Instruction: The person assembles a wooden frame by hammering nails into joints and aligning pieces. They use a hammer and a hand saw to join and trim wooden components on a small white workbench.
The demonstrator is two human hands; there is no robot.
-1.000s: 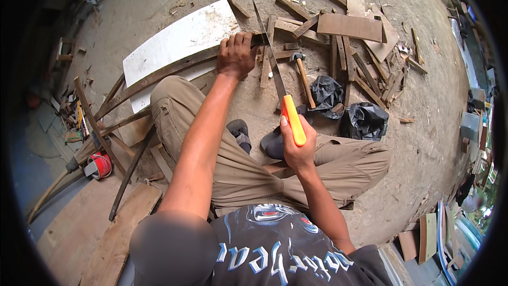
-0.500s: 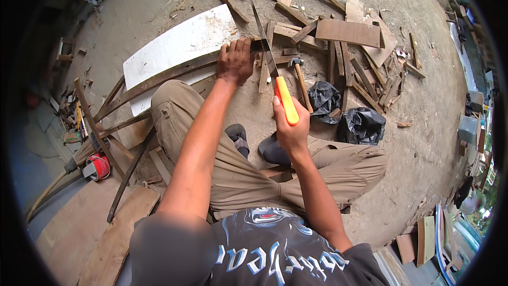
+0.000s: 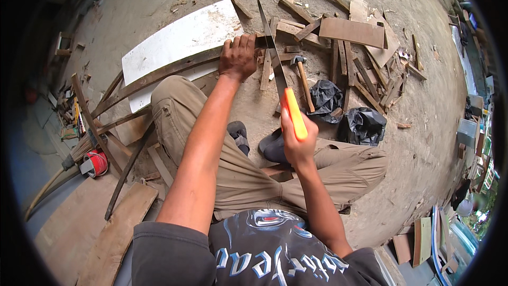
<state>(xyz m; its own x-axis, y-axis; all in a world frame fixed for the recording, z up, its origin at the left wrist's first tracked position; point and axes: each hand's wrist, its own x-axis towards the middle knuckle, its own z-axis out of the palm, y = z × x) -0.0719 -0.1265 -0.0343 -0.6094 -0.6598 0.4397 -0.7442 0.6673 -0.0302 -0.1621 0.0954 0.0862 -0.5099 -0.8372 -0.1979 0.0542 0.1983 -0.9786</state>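
Note:
My right hand (image 3: 298, 145) grips the orange handle of a hand saw (image 3: 271, 47), whose thin blade runs away from me across a long curved dark wooden strip (image 3: 159, 74). My left hand (image 3: 238, 57) presses down on that strip just left of the blade. The strip lies over my left knee and arcs off to the left, on top of a white board (image 3: 174, 42). I sit on the ground with both knees bent.
A hammer (image 3: 302, 77) lies just right of the saw, beside two black plastic bags (image 3: 344, 111). Several wood offcuts and planks (image 3: 352, 32) are scattered beyond. More curved strips, a broom and a red tape roll (image 3: 95, 163) lie at my left. Dark sandals (image 3: 275, 145) sit between my legs.
My right hand has pushed the saw forward, away from me, so the blade reaches further across the strip. My left hand has stayed on the strip.

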